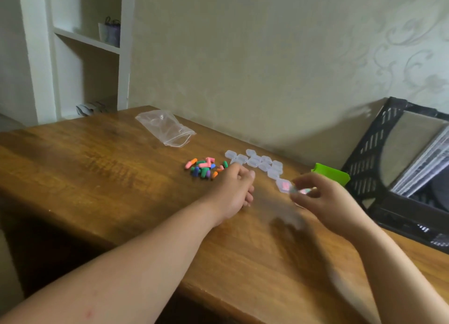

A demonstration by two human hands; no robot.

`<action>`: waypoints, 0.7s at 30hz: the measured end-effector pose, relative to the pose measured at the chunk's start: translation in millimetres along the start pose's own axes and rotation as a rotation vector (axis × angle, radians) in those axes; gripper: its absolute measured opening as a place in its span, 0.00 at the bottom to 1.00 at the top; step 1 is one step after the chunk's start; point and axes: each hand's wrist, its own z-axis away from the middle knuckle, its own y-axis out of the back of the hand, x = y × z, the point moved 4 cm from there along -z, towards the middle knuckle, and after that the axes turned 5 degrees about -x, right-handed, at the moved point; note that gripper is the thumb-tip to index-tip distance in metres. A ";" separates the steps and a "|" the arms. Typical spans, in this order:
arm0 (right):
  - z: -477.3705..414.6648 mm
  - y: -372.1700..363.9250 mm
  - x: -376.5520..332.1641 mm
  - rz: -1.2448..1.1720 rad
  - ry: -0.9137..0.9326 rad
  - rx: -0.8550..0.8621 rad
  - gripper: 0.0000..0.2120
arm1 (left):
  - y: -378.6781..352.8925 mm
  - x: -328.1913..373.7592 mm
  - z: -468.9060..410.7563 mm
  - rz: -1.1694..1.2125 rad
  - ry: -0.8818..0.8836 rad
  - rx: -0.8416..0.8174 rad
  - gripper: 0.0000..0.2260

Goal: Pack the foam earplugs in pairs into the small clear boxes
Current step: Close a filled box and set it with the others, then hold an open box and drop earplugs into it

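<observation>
The wooden table [97, 177] carries loose foam earplugs [204, 169] just beyond the left hand [233, 190], small clear boxes [257, 163] between the hands, a zip bag [167, 129] farther off, and what may be green cloth [330, 175] and a black crate [364, 153] past the right hand [323, 197].

A brown wooden table [97, 168] filled the lower frame. At 11 o'clock on it lay a clear zip-lock plastic bag [167, 129]. At 3 o'clock sat a bright green flat object [330, 175], just beside a black slotted plastic crate [369, 148] holding papers [422, 168]. White wall shelves [87, 41] stood at 10 o'clock.
</observation>
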 end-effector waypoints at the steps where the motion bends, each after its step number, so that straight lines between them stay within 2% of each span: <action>1: 5.1 10.8 12.5 -0.005 -0.033 0.021 0.11 | -2.4 1.0 1.2 -0.072 -0.022 -0.020 0.10; 5: 30.5 39.8 56.9 -0.002 -0.140 0.135 0.13 | -19.5 4.4 5.1 -0.389 -0.081 -0.138 0.06; 7: 38.5 39.5 73.5 -0.033 -0.208 0.155 0.13 | -23.2 4.5 6.3 -0.457 -0.104 -0.167 0.06; 15: 37.8 28.1 85.3 0.052 -0.271 0.042 0.12 | -18.8 4.3 6.8 -0.448 -0.117 -0.169 0.07; 21: 36.8 25.0 79.9 0.069 -0.272 0.036 0.11 | -16.9 4.7 7.1 -0.449 -0.120 -0.149 0.07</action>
